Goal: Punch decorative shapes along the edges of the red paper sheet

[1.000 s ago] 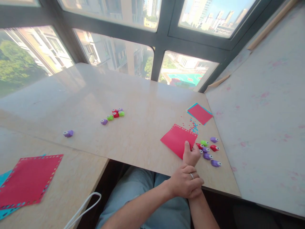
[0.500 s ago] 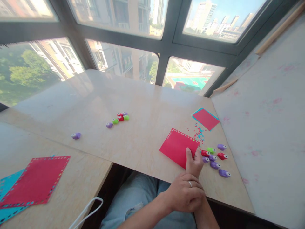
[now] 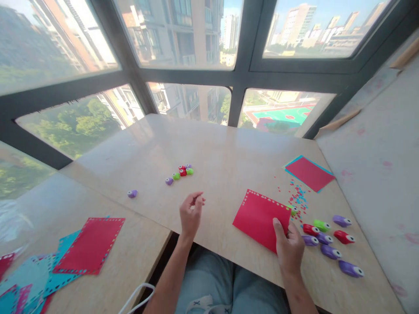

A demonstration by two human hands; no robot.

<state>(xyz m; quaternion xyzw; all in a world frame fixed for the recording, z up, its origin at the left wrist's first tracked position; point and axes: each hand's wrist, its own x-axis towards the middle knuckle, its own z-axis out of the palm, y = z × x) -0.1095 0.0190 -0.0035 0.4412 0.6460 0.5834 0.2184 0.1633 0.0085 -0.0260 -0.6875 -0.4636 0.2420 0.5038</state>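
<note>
My right hand (image 3: 290, 246) grips the lower right corner of a red paper sheet (image 3: 257, 218), thumb on top and the other fingers partly hidden. Small holes run along the sheet's upper and left edges. A green craft punch (image 3: 293, 210) with an eye shows at the sheet's right corner, partly covered; whether it is clamped on the paper I cannot tell. My left hand (image 3: 190, 216) is raised over the table front with fingers curled together and nothing visible in them. Several small eyed punches, purple (image 3: 330, 251), red (image 3: 343, 237) and green (image 3: 321, 225), lie right of my right hand.
Red and blue paper bits (image 3: 298, 198) lie scattered near a red-and-blue sheet stack (image 3: 309, 173). Another punch cluster (image 3: 182, 172) and a lone purple punch (image 3: 132, 193) sit left of centre. Hole-edged sheets (image 3: 91, 246) overlap at left. A white cable (image 3: 139, 293) hangs at the front edge.
My left hand has let go of my right wrist and moved left, away from the paper. The view has shifted left. My right hand still holds the red sheet; a green punch now shows at its corner.
</note>
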